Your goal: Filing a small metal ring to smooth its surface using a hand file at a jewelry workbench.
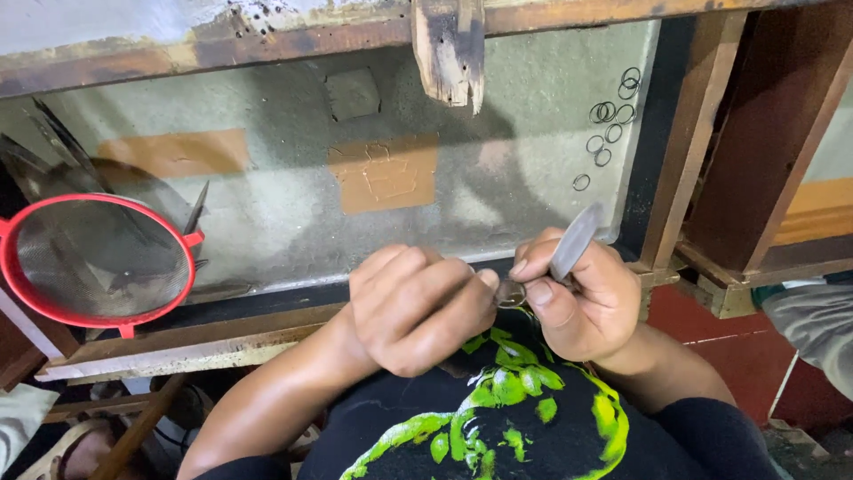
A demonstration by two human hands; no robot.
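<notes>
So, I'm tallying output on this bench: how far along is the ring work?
Looks done: about nine small metal rings lie loose at the tray's far right. In hand: the left hand and right hand pinch one ring-like piece between the fingertips, and the right also grips a flat metal tool. What is left cannot be told; no stock of unworked pieces shows.

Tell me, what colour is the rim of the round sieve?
Red. The sieve has a red rim around grey mesh, seen at the left of the head view.
</notes>
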